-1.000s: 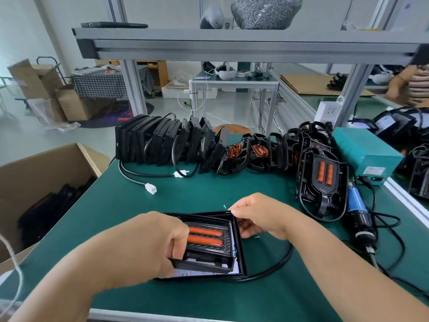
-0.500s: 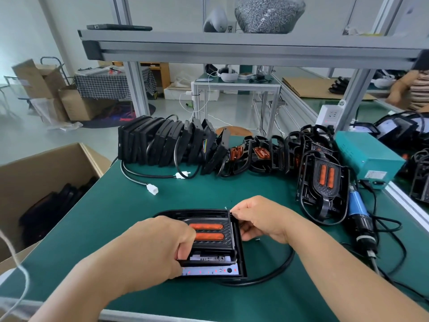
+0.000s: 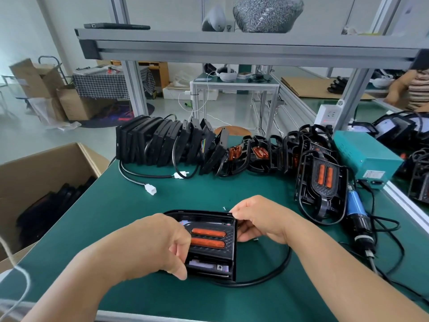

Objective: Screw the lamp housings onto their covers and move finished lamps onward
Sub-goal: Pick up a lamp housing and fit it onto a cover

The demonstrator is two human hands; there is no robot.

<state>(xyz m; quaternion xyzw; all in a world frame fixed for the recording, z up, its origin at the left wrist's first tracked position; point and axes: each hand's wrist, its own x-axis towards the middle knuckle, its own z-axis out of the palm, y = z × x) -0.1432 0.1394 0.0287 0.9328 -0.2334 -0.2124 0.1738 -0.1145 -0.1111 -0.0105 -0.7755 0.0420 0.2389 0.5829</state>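
On the near middle of the green desk [image 3: 111, 219] lies a black lamp housing [image 3: 210, 248] with two orange strips on its top, seated in a black cover [image 3: 233, 256] whose rim shows along the far and right sides. The left hand [image 3: 157, 245] grips the housing from the left, fingers curled over its left part and the thumb down at the near edge. The right hand [image 3: 262, 219] is curled round the cover's right rim at the far right corner, fingertips tucked against the edge. A thick black cable [image 3: 282, 267] loops out from under the lamp to the right and round the near side. A tiny screw [image 3: 224, 208] lies on the desk just beyond the far rim. Along the far edge stands a row of black covers [image 3: 157, 145] on end, and to its right a row of housings [image 3: 257, 154] with orange parts showing; one housing [image 3: 322, 180] stands upright at the right. Near it lies a blue electric screwdriver [image 3: 355, 205], beside a teal box [image 3: 364, 154]. A white connector [image 3: 150, 189] rests on the desk at a cable's end. Left of the desk is an open cardboard box [image 3: 34, 168] with dark parts inside.
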